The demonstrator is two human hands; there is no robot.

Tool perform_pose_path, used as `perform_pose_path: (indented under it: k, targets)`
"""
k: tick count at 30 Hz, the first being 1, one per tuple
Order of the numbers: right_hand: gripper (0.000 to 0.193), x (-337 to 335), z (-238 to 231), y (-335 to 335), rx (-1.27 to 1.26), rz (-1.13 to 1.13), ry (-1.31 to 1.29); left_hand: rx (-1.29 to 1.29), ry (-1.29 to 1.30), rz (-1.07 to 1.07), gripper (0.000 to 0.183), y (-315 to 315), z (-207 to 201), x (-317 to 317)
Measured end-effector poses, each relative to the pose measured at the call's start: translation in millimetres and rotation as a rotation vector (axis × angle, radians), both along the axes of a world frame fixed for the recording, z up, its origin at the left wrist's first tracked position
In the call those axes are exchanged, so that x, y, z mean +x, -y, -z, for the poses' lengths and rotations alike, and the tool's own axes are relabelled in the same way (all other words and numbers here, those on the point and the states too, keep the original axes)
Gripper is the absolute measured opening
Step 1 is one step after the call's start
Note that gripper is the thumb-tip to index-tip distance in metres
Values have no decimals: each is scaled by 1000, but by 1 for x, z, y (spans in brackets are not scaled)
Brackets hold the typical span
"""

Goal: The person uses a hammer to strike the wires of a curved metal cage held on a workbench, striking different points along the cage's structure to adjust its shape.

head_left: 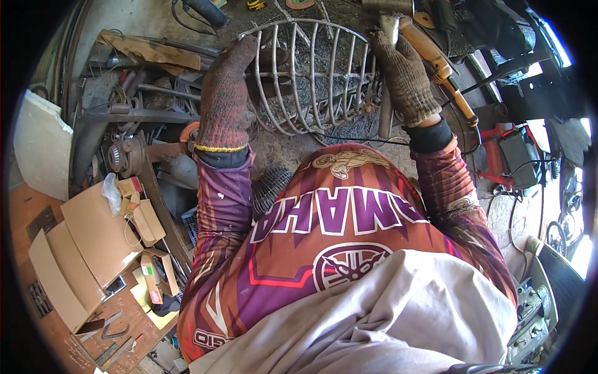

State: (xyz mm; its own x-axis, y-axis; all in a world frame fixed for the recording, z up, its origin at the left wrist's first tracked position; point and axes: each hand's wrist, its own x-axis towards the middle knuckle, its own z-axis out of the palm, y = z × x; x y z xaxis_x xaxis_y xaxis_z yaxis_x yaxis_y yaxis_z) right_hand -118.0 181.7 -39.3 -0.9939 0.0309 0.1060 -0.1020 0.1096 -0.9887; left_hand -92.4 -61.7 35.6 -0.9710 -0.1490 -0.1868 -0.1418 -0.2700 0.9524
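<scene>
A curved metal grille (300, 75) of welded rods lies in front of me, its bars bowed and joined by a crosswise rod. My left hand (229, 90), in a dark reddish-brown knit glove, is closed on the grille's left end. At the opposite end, my right hand (406, 81), in a brown knit glove, closes its fingers round the grille's right edge; the fingertips are partly hidden. Just beyond my right hand lies an orange power tool (430, 51) with a cord. A pale metal piece (389, 28) stands by the right fingertips.
At left are a metal rack (140, 117), a bench grinder (124, 154) and open cardboard boxes (93, 240) on a wooden table (128, 349). To the right stands a red and dark machine (507, 156) with cables. A dark cylindrical tool (208, 12) lies at the far side.
</scene>
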Motion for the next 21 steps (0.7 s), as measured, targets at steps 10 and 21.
perform_pose_path:
  k: [10,21]
  targets:
    - [38,-5,11,-7,239,1,-128,-415,-30,-46,40,11,8,-14]
    - [36,6,14,4,-44,56,-118,-386,-8,57,30,7,2,10]
